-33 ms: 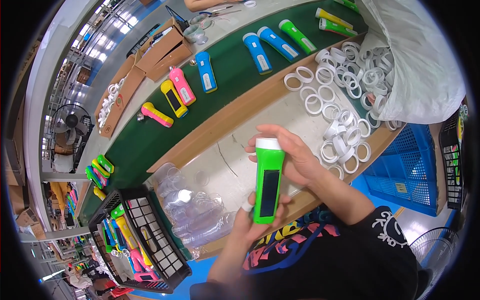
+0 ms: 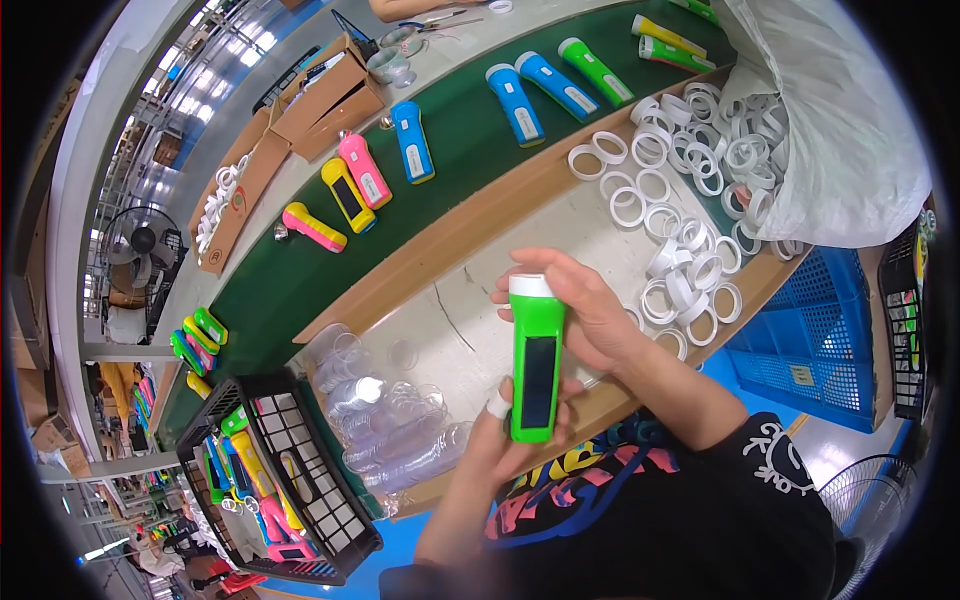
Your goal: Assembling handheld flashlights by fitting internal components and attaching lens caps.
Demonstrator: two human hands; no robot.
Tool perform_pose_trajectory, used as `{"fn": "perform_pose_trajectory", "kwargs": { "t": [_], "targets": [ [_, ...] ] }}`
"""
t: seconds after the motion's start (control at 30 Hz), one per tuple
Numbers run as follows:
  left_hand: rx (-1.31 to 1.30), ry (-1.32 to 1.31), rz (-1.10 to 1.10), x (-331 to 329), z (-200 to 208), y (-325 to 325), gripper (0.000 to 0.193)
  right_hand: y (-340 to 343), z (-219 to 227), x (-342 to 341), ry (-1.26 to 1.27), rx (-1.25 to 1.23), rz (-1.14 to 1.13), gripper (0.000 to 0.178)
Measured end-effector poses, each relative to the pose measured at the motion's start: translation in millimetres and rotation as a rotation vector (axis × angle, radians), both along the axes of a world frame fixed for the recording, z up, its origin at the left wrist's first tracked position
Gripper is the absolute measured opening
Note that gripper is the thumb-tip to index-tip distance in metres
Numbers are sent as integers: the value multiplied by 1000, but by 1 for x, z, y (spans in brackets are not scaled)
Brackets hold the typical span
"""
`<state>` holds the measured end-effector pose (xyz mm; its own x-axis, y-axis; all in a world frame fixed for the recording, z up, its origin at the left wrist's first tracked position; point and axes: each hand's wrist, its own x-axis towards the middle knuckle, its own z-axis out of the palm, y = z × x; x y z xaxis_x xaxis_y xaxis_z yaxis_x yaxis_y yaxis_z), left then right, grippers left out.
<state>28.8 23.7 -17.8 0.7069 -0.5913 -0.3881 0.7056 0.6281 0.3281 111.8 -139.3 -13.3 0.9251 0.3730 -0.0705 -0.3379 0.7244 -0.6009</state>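
A green flashlight (image 2: 537, 365) with a dark panel along its body is held upright in front of me, its white-ringed head pointing away. My left hand (image 2: 497, 432) grips the lower end; a white wrap covers one of its fingertips. Around the white ring (image 2: 531, 285) at the head, my right hand (image 2: 585, 310) is curled, with some fingers hidden behind the flashlight. Loose white rings (image 2: 690, 265) lie scattered to the right of my right hand. Clear round lenses (image 2: 400, 450) are stacked in rows left of my left hand, inside the same cardboard tray (image 2: 385, 265).
Several coloured flashlights, including a blue one (image 2: 412, 143), lie on the green belt (image 2: 460, 150) beyond the tray. A black crate (image 2: 330, 490) of flashlights stands at left. A white sack (image 2: 850, 130) spills rings at right, above a blue crate (image 2: 800, 340). Another person's arm (image 2: 400, 8) shows across the belt.
The flashlight has shifted very slightly upward in my hands. Both hands keep their hold, and the surroundings look the same.
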Motion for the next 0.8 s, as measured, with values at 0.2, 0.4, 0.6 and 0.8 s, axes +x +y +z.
{"fn": "perform_pose_trajectory", "kwargs": {
  "t": [0.2, 0.4, 0.6, 0.8],
  "targets": [
    [1534, -938, 76, 13, 19, -6, 66, 14, 27, -7, 37, -202, -177, 39],
    [789, -532, 42, -7, 20, -15, 46, 12, 35, -15, 10, -75, -43, 28],
    [-71, -180, -46, -39, 24, -24, 56, 14, 33, -27, -103, 6, -10, 34],
    [-222, -155, -107, -37, 24, -25, 58, 7, 22, -32, -133, 330, 54, 29]
  ]
}}
